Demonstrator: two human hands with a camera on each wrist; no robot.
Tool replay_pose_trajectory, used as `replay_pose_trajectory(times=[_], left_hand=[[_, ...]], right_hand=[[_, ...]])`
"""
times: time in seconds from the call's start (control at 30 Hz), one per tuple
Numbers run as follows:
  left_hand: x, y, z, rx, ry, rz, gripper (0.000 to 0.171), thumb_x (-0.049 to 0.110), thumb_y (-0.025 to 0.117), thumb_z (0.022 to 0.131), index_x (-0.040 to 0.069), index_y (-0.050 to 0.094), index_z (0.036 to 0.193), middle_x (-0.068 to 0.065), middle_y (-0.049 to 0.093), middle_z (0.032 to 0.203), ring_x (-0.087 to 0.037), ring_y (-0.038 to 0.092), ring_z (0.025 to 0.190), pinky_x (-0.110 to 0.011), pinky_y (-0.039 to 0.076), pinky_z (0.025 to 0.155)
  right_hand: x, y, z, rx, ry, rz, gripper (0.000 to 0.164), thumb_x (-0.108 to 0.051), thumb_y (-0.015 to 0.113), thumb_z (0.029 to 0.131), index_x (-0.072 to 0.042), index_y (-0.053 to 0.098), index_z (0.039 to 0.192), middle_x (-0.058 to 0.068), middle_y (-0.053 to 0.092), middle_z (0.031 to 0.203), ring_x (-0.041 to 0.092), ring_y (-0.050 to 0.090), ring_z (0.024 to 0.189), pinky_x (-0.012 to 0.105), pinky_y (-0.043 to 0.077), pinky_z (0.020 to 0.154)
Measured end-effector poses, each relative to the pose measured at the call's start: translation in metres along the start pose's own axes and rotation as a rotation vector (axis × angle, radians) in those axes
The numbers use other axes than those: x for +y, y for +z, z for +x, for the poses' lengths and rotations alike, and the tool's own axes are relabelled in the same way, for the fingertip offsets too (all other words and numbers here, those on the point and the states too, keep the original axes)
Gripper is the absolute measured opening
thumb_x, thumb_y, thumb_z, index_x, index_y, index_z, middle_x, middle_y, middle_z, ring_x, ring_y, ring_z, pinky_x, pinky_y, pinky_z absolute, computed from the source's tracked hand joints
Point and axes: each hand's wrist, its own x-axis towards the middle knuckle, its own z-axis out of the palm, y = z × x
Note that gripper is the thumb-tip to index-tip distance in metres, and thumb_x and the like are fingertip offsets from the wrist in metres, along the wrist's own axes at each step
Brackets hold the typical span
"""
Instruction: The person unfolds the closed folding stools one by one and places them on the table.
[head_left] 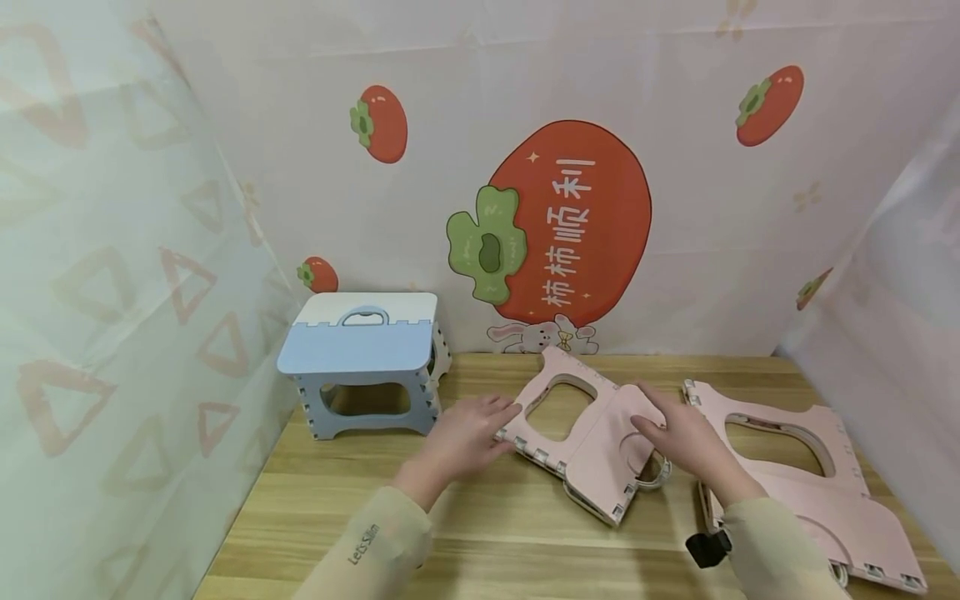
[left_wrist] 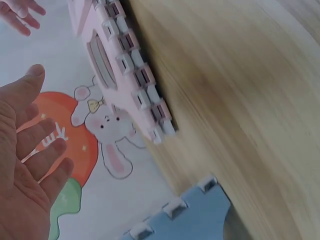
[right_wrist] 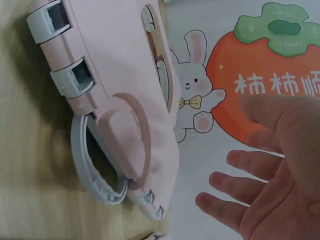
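Note:
A pink folding stool (head_left: 600,450), folded flat, lies at an angle on the table between my hands. Its pale carry handle (right_wrist: 82,165) sticks out from one edge. My left hand (head_left: 468,429) is by the stool's left edge, and the left wrist view shows its fingers loosely spread with nothing in them. Over the stool's right part is my right hand (head_left: 682,429); in the right wrist view its fingers are spread, apart from the stool and holding nothing.
A blue and white folding stool (head_left: 356,346) stands unfolded at the back left. Another pink folding stool (head_left: 862,525) lies folded at the right. The wooden table (head_left: 360,517) meets a printed cloth wall (head_left: 697,250) behind, with more cloth on both sides.

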Motion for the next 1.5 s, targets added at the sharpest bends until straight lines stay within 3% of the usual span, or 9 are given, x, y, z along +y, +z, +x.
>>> replay_pose_trajectory(times=[0.17, 0.3, 0.5, 0.7, 0.83, 0.97, 1.13, 1.3, 1.5], left_hand=[[0.009, 0.011, 0.012, -0.095, -0.009, -0.020, 0.058, 0.042, 0.072, 0.095, 0.018, 0.058, 0.146, -0.001, 0.058, 0.148, -0.025, 0.052, 0.139, -0.045, 0.047, 0.111], [0.015, 0.021, 0.020, -0.128, 0.008, -0.017, 0.056, 0.042, 0.072, 0.095, 0.020, 0.059, 0.145, 0.001, 0.058, 0.148, -0.024, 0.052, 0.139, -0.045, 0.047, 0.111], [0.019, 0.035, 0.028, -0.105, 0.100, -0.002, 0.054, 0.036, 0.076, 0.093, 0.016, 0.061, 0.142, -0.001, 0.061, 0.145, -0.023, 0.054, 0.137, -0.039, 0.044, 0.115], [0.020, 0.047, 0.032, -0.150, 0.130, -0.007, 0.054, 0.033, 0.074, 0.095, 0.014, 0.059, 0.143, -0.003, 0.058, 0.147, -0.025, 0.049, 0.141, -0.038, 0.038, 0.119], [0.020, 0.055, 0.033, -0.155, 0.150, 0.009, 0.044, 0.031, 0.072, 0.097, 0.014, 0.062, 0.136, -0.002, 0.060, 0.143, -0.023, 0.052, 0.139, -0.037, 0.038, 0.119], [0.019, 0.062, 0.032, -0.166, 0.132, 0.019, 0.035, 0.032, 0.072, 0.097, 0.018, 0.064, 0.128, 0.002, 0.064, 0.136, -0.019, 0.056, 0.133, -0.035, 0.042, 0.116], [0.021, 0.067, 0.030, -0.201, 0.099, 0.015, 0.034, 0.033, 0.072, 0.097, 0.021, 0.065, 0.129, 0.003, 0.065, 0.136, -0.016, 0.059, 0.129, -0.032, 0.048, 0.109], [0.023, 0.070, 0.031, -0.164, 0.130, 0.055, 0.023, 0.031, 0.071, 0.098, 0.021, 0.069, 0.118, 0.005, 0.068, 0.125, -0.013, 0.062, 0.121, -0.028, 0.050, 0.105], [0.026, 0.072, 0.033, -0.154, 0.117, 0.097, 0.024, 0.035, 0.076, 0.094, 0.020, 0.070, 0.113, 0.005, 0.070, 0.113, -0.012, 0.065, 0.109, -0.026, 0.054, 0.096]], right_hand=[[0.011, -0.002, -0.010, -0.015, 0.059, -0.008, 0.066, -0.032, 0.061, 0.103, 0.005, 0.039, 0.153, 0.038, 0.059, 0.129, 0.054, 0.063, 0.109, 0.063, 0.053, 0.085], [0.016, -0.003, -0.017, -0.043, 0.100, 0.003, 0.067, -0.035, 0.058, 0.105, 0.007, 0.038, 0.152, 0.042, 0.057, 0.129, 0.056, 0.063, 0.108, 0.062, 0.054, 0.082], [0.022, -0.001, -0.025, -0.040, 0.125, 0.027, 0.068, -0.037, 0.058, 0.105, 0.009, 0.039, 0.151, 0.042, 0.055, 0.132, 0.056, 0.060, 0.115, 0.068, 0.051, 0.091], [0.025, 0.006, -0.030, -0.010, 0.137, 0.015, 0.064, -0.035, 0.058, 0.105, 0.009, 0.042, 0.149, 0.039, 0.055, 0.134, 0.052, 0.063, 0.115, 0.067, 0.050, 0.093], [0.024, 0.010, -0.032, 0.000, 0.154, 0.035, 0.067, -0.039, 0.057, 0.105, 0.008, 0.042, 0.150, 0.039, 0.052, 0.138, 0.052, 0.062, 0.116, 0.067, 0.050, 0.095], [0.025, 0.013, -0.033, -0.001, 0.167, 0.052, 0.066, -0.037, 0.058, 0.105, 0.009, 0.043, 0.149, 0.038, 0.052, 0.139, 0.052, 0.061, 0.118, 0.066, 0.049, 0.097], [0.028, 0.016, -0.035, -0.023, 0.192, 0.050, 0.063, -0.037, 0.054, 0.106, 0.008, 0.043, 0.149, 0.040, 0.056, 0.133, 0.053, 0.060, 0.118, 0.067, 0.048, 0.097], [0.029, 0.020, -0.039, -0.020, 0.208, 0.045, 0.061, -0.032, 0.056, 0.105, 0.007, 0.043, 0.150, 0.039, 0.057, 0.131, 0.053, 0.061, 0.117, 0.067, 0.049, 0.097], [0.028, 0.024, -0.042, -0.010, 0.209, 0.059, 0.057, -0.028, 0.057, 0.105, 0.009, 0.046, 0.147, 0.036, 0.058, 0.134, 0.050, 0.063, 0.115, 0.063, 0.051, 0.097]])
